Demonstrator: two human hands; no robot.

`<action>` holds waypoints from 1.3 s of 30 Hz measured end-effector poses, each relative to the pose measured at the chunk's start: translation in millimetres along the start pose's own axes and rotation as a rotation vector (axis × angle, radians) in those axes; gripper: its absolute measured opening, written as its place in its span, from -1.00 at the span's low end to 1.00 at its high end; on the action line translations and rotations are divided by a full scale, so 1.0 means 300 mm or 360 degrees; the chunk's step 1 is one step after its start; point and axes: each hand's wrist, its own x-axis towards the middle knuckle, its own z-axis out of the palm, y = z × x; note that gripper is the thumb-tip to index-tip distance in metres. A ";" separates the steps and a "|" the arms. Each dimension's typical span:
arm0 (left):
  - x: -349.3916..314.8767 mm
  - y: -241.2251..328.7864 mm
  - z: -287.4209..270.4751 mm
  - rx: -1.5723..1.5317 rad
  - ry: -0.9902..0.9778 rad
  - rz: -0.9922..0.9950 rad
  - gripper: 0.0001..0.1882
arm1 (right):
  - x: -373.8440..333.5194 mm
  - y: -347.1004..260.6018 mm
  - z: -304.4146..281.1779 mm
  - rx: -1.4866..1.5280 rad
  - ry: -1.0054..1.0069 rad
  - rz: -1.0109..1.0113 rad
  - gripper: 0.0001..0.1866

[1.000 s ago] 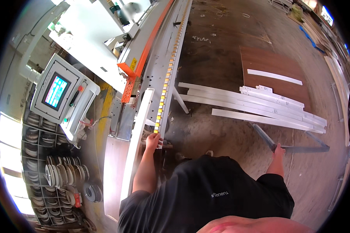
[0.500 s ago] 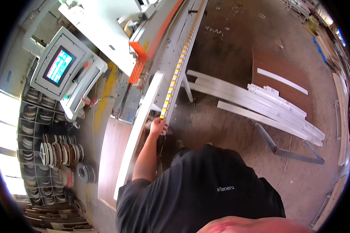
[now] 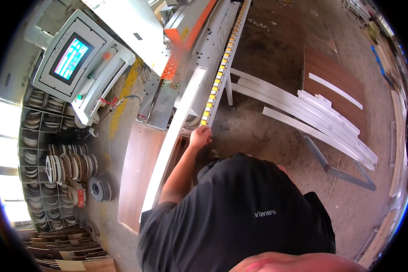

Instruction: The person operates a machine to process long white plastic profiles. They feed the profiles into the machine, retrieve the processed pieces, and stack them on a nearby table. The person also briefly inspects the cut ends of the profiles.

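My left hand [image 3: 201, 136] is closed at the near end of a long rail of yellow and white rollers [image 3: 216, 85], its fingers curled against that end. What lies under the fingers is hidden. Left of my forearm a long, narrow white board [image 3: 176, 121] stands on edge, running along the machine bed. Its near end passes behind my sleeve. My right hand is out of sight behind my body; only a small patch of skin shows past my torso.
A control panel with a lit screen [image 3: 71, 59] stands at the left, above racks of edge-banding rolls [image 3: 61, 167]. An orange perforated guard [image 3: 170, 68] sits on the machine. At the right, white strips [image 3: 299, 115] rest across a grey metal frame [image 3: 335, 171]. A brown board [image 3: 138, 167] lies beside the white one.
The whole view has shifted, so the machine and my left hand appear farther right and higher. That hand remains at the rail's end. Skin now shows past my torso on the right.
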 end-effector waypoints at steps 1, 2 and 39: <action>0.000 0.004 -0.007 0.0005 -0.0023 0.0076 -0.74 | 0.015 -0.015 0.008 -0.0046 -0.0068 0.0068 -0.63; -0.006 0.005 -0.019 0.0009 -0.0046 0.0152 -0.74 | 0.037 -0.030 0.023 -0.0098 -0.0135 0.0118 -0.64; 0.011 0.001 -0.456 0.1448 0.0699 0.0434 -0.39 | 0.490 -0.414 0.311 -0.0449 -0.0316 0.0964 -0.65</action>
